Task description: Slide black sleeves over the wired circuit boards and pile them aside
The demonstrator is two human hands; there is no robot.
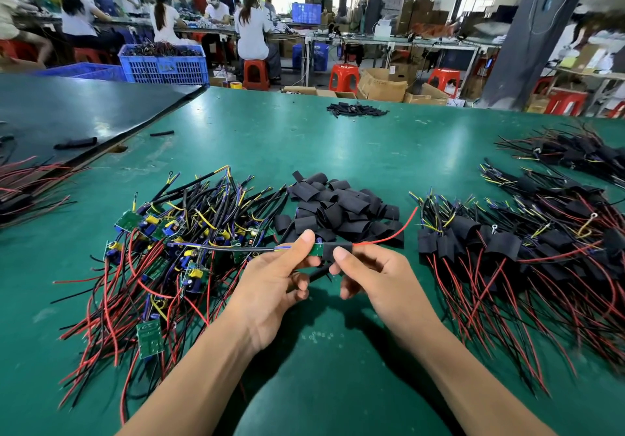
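Note:
My left hand (280,273) pinches a small green circuit board (317,249) by its left end, above the green table (338,351). My right hand (365,271) pinches a black sleeve (333,250) that covers the board's right end. A red wire (389,236) comes out of the sleeve to the right, and a black cable runs left from the board. Bare wired boards (176,249) lie heaped at the left. Loose black sleeves (338,209) are piled just behind my hands. Sleeved boards (490,249) are stacked at the right.
More sleeved boards (575,154) lie at the far right, and a small sleeve heap (355,109) sits near the table's far edge. A dark mat (67,110) covers the left corner. Blue crates (162,63), red stools and seated workers are beyond the table.

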